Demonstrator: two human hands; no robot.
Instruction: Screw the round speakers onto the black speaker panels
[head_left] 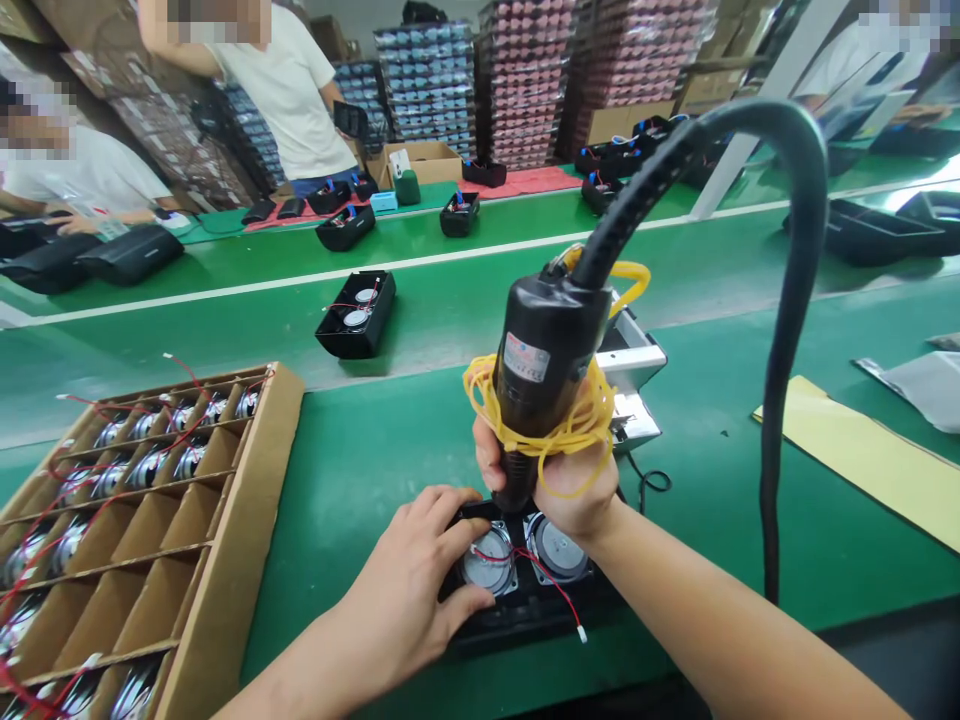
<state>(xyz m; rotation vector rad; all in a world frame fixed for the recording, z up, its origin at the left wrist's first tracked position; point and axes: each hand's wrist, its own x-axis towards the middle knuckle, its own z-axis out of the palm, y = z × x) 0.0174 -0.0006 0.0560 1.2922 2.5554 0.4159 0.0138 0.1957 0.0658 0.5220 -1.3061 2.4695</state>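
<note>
My right hand [581, 485] is wrapped round a black electric screwdriver [555, 340], held upright with yellow bands wound about its body. A thick black cable rises from its top. Its lower end points into a black speaker housing [517, 620] on the green bench; the very tip is hidden. Two round speaker drivers sit in the housing, a left one [487, 562] and a right one [559, 548], with red wires ending in a white plug [582, 633]. My left hand [420, 570] grips the housing's left side, thumb and fingers around the left driver.
A divided cardboard box [289, 430] with several drivers stands at the left. Behind my right hand is a white-and-black device [634, 365]; yellow card [862, 460] lies at the right. Another housing [358, 315] and several more sit on the green belt. Co-workers are across the line.
</note>
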